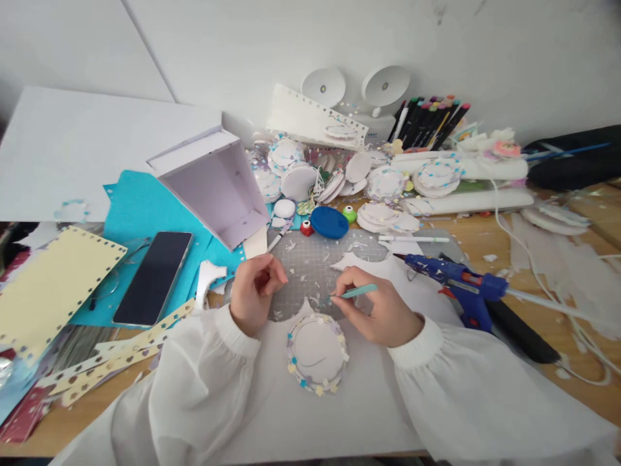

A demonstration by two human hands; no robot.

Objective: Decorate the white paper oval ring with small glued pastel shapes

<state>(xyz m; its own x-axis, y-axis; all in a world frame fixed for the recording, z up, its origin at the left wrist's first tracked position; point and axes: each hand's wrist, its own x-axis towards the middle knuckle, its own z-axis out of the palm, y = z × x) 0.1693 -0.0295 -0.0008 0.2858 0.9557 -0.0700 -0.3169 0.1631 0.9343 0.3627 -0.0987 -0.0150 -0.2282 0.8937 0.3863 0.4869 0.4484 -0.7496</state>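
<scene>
My right hand [373,307] pinches slim teal tweezers [359,291], their tip pointing left over the grey cutting mat [303,259]. My left hand [257,291] hovers at the mat's left side, fingers curled in and thumb against them; whatever may be between them is hidden. Between my forearms, a round wreath-like ring [317,355] lies flat on a large white sheet [369,414]. Small blue, yellow, white and lilac shapes dot its rim, and its middle is plain white. Both hands are just beyond the ring, apart from it.
A blue hot glue gun [453,278] lies to the right, its cord trailing. An open pale box [218,188], a phone [154,278] and punched yellow card [53,291] are on the left. Behind the mat stand a blue lid [330,222], several decorated discs [383,183] and markers [429,123].
</scene>
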